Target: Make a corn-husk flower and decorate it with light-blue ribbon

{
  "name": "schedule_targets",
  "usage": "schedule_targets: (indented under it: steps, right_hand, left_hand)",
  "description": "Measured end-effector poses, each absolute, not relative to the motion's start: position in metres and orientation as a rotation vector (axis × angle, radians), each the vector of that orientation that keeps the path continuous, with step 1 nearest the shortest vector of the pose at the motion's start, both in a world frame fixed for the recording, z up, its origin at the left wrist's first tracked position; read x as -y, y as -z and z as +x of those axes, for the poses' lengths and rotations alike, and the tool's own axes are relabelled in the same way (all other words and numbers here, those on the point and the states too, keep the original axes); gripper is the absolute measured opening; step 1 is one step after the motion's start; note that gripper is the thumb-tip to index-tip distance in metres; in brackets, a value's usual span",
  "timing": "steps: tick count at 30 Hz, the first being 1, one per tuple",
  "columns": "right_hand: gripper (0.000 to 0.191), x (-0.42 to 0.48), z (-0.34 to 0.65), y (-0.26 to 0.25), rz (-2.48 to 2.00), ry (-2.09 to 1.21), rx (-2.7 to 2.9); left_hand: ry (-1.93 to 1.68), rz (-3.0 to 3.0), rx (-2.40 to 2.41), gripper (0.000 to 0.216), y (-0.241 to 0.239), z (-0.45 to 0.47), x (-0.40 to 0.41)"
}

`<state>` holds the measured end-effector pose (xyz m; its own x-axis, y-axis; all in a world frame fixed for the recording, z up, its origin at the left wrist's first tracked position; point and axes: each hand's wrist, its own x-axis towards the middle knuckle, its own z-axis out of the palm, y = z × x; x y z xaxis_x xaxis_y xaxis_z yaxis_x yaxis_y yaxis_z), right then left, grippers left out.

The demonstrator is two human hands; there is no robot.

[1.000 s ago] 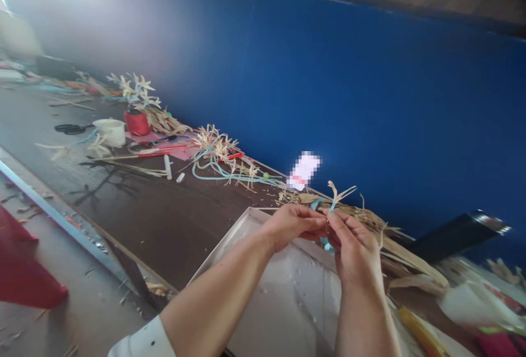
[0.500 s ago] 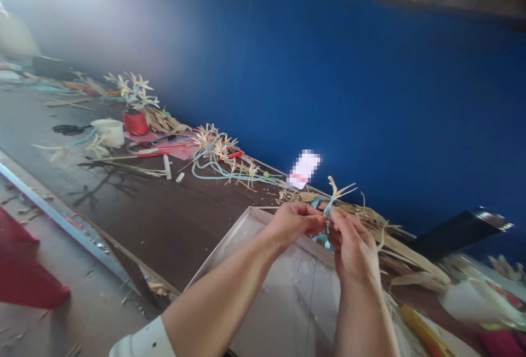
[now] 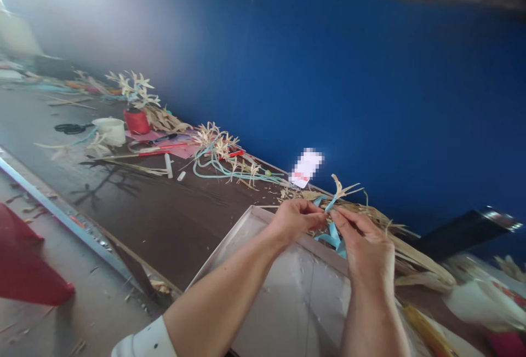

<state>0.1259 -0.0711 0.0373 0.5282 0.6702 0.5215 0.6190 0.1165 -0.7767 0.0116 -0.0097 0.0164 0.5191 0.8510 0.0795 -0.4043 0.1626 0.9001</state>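
Note:
A small flower (image 3: pixel 341 190) of pale dried husk strips, its thin stem wrapped in light blue, tilts up to the right between my hands. My left hand (image 3: pixel 293 220) is closed in a pinch at the lower end of the stem. Close beside it, my right hand (image 3: pixel 367 242) has thumb and forefinger pinched together, apparently on a light blue tape (image 3: pixel 335 238). That tape hangs in a loose loop below the fingers. My fingers partly hide where tape and stem meet. Under both forearms lies a shallow pale tray (image 3: pixel 283 297).
Finished husk flowers with blue stems (image 3: pixel 217 143) lie along the blue wall. Farther left are a red thread spool (image 3: pixel 137 121), a white cup (image 3: pixel 110 131) and black scissors (image 3: pixel 72 128). Dried husks (image 3: pixel 423 255) and a yellow tool (image 3: pixel 427 329) lie at right.
My right hand has shifted to the right and slightly away from my left. The flower leans more to the right, and more of the blue tape shows between the hands.

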Motion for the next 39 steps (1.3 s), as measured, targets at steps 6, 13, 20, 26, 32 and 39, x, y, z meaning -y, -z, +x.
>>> schedule_targets:
  steps: [6, 13, 20, 26, 32, 39]
  right_hand:
    - [0.033, 0.069, 0.131, -0.032, -1.539, -0.251, 1.086]
    - [0.044, 0.066, 0.13, -0.025, -1.478, -0.321, 1.089]
    - [0.044, 0.066, 0.126, -0.024, -1.494, -0.213, 1.096]
    - [0.042, 0.067, 0.126, -0.029, -1.657, -0.107, 1.178]
    - [0.034, 0.066, 0.129, -0.029, -1.704, -0.058, 1.243]
    - [0.027, 0.065, 0.129, -0.029, -1.562, 0.307, 1.376]
  left_hand:
    - [-0.962, 1.134, -0.565, 0.021, -0.014, 0.013, 0.008]
    - [-0.961, 1.101, -0.6, 0.016, -0.017, 0.013, 0.009]
    - [-0.997, 1.158, -0.589, 0.022, -0.008, 0.014, 0.005]
    - [-1.022, 1.218, -0.614, 0.022, -0.01, 0.014, 0.006]
    - [-1.022, 1.265, -0.652, 0.021, -0.007, 0.014, 0.005]
    - [-1.034, 1.359, -0.727, 0.02, -0.005, 0.014, 0.005]
